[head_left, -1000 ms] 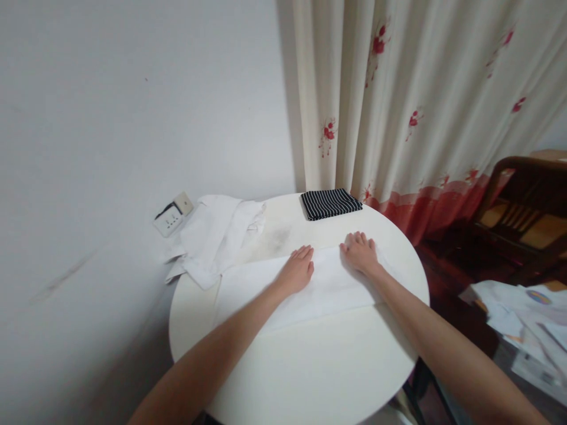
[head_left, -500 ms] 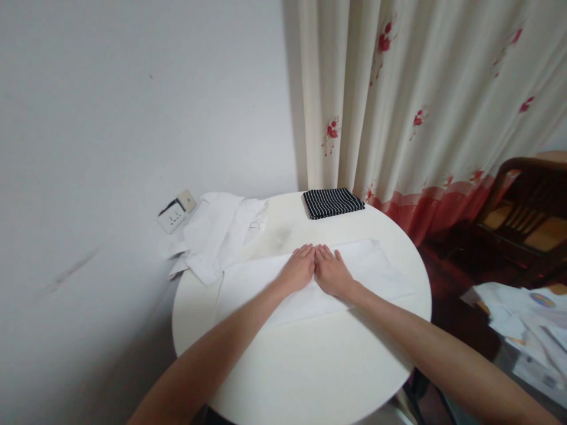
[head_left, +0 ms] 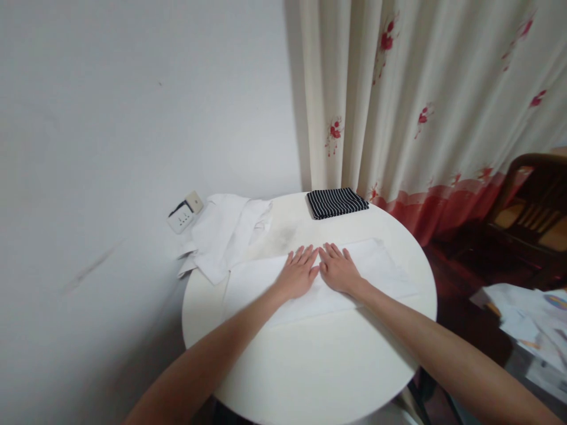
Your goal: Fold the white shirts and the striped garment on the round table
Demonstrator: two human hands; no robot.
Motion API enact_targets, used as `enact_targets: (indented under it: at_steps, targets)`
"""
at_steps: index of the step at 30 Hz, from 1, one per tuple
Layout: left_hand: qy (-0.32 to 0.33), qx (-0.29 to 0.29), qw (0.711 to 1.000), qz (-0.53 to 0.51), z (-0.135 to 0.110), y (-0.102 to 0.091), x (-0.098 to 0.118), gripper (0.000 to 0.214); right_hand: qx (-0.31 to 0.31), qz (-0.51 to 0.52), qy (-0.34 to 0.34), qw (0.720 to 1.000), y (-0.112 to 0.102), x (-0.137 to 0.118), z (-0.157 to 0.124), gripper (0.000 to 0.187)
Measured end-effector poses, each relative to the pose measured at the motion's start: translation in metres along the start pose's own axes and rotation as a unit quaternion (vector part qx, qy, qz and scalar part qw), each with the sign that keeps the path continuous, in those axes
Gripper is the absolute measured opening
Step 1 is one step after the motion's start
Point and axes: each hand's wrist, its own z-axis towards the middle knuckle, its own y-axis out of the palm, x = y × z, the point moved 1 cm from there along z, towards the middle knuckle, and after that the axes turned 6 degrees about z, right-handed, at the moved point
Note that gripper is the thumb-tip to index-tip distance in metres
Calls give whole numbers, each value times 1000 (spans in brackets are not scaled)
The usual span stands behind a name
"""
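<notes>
A white cloth (head_left: pixel 261 295), folded into a long flat strip, lies across the round white table. My left hand (head_left: pixel 297 274) rests palm down on the middle of it, fingers spread. Just to its right, my right hand (head_left: pixel 339 268) also lies flat on the cloth with its fingers apart. Only a narrow gap separates the two hands. Whether the strip is a towel or a garment, I cannot tell.
At the table's back left, a crumpled white cloth (head_left: pixel 221 230) hangs partly over the edge, near a wall socket (head_left: pixel 181 218). A folded black-and-white striped cloth (head_left: pixel 337 203) lies at the back. Right of the table are papers (head_left: pixel 527 313) and a wooden chair (head_left: pixel 531 206).
My hands have moved slightly apart and their fingers have spread on the white cloth. The whole view has shifted a little, so things appear further right.
</notes>
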Motion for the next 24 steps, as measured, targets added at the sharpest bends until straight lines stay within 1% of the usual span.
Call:
enact_targets:
  at_steps: [2, 4, 10, 12, 14, 15, 17, 19, 21, 24]
  targets:
    - [-5, -2, 1000, 7, -11, 0, -10, 60, 3, -1, 0, 1000, -1, 1, 0, 59]
    - [-26, -1, 999, 20, -24, -1, -24, 61, 4, -1, 0, 1000, -1, 1, 0, 59]
    - [-96, 3, 992, 79, -69, -5, -78, 57, 5, -3, 0, 1000, 3, 2, 1, 60]
    - [-126, -2, 987, 100, -82, -6, -94, 57, 5, -3, -1, 1000, 4, 3, 1, 60]
    - [-148, -9, 982, 115, -90, -8, -103, 58, 5, -4, -2, 1000, 5, 3, 2, 60]
    - [-157, -13, 980, 120, -92, -10, -104, 59, 4, -4, -2, 1000, 5, 2, 2, 59]
    - [-178, -21, 976, 125, -89, -15, -98, 58, 6, -5, 1, 1000, 4, 1, 2, 59]
    - [-187, -19, 975, 119, -80, -22, -80, 56, 9, -5, 1, 1000, 5, 0, 2, 59]
    - [-155, -6, 983, 94, -68, -28, -50, 56, 14, -5, 1, 1000, 5, 0, 2, 59]
    - [-68, 8, 997, 24, -49, -29, 0, 57, 22, -6, -2, 1000, 4, 1, 2, 58]
